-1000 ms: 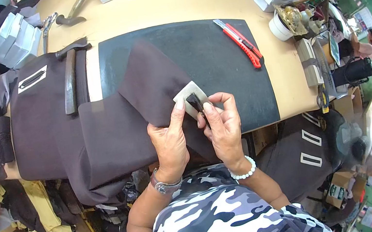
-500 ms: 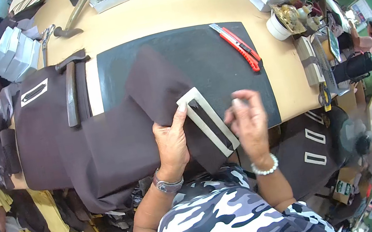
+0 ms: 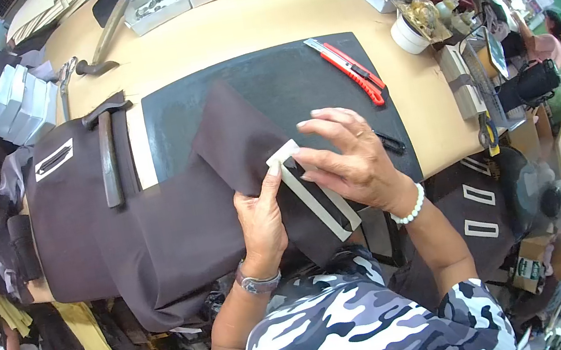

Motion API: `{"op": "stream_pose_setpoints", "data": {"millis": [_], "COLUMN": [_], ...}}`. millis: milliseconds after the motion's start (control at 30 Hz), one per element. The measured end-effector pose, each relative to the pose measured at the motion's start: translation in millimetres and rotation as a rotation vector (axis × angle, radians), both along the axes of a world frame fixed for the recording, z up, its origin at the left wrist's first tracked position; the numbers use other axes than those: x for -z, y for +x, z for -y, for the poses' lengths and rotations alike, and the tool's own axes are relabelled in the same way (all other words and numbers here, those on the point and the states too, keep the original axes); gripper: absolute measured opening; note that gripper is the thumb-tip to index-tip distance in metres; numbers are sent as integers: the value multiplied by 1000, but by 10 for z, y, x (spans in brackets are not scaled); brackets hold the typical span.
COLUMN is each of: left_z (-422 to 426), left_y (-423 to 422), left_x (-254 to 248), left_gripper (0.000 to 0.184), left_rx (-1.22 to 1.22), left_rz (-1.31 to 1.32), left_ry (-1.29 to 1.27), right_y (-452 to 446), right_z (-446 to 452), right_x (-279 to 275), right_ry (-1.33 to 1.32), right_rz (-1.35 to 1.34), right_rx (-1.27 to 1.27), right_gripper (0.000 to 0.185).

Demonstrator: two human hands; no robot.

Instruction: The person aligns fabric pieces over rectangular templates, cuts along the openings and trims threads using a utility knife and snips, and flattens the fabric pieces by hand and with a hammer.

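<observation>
My left hand [image 3: 264, 226] pinches a dark brown sheet of fabric or leather [image 3: 177, 222] between thumb and fingers, the thumb on the corner of a white rectangular frame [image 3: 311, 199]. This frame lies flat on the sheet around a dark slot. Over its upper end is my right hand [image 3: 348, 160], thumb and index finger closed together at the slot's edge, the other fingers raised. What lies between those fingertips is mostly hidden; it looks like the sheet's dark edge.
On the black mat [image 3: 248, 69] lie a red utility knife [image 3: 353, 74] and a small black tool [image 3: 391, 143]. A hammer [image 3: 109, 159] rests on the sheet at left; another hammer [image 3: 103, 45] and scissors [image 3: 65, 85] lie behind. Parts trays [image 3: 156, 7] line the back.
My right hand has come left and up onto the frame's upper end, where its fingertips now touch. My left hand keeps its hold. The view has shifted slightly.
</observation>
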State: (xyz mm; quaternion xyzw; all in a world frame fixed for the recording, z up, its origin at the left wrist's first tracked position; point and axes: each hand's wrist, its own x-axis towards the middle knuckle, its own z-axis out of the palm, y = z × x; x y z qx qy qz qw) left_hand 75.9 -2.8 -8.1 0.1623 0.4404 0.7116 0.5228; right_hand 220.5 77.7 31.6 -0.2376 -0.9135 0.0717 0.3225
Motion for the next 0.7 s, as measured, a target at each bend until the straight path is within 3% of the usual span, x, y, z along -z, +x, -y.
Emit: {"op": "stream_pose_setpoints", "data": {"millis": [267, 400, 533, 700], "left_z": [10, 25, 11, -3], "left_y": [16, 11, -39, -86], "left_x": [-18, -38, -13, -61], "left_gripper": [24, 24, 23, 22], "left_rx": [21, 70, 92, 81], "left_rz": [-78, -33, 79, 81], "left_ry": [37, 37, -7, -20], "right_y": [-161, -231, -356, -445], "right_z": [-234, -322, -367, -258], "right_x": [17, 13, 46, 3], "right_ry": [53, -215, -547, -315], "right_rz": [-9, -65, -109, -241], "right_rx": [-222, -250, -187, 130], "right_gripper": [13, 13, 17, 9]}}
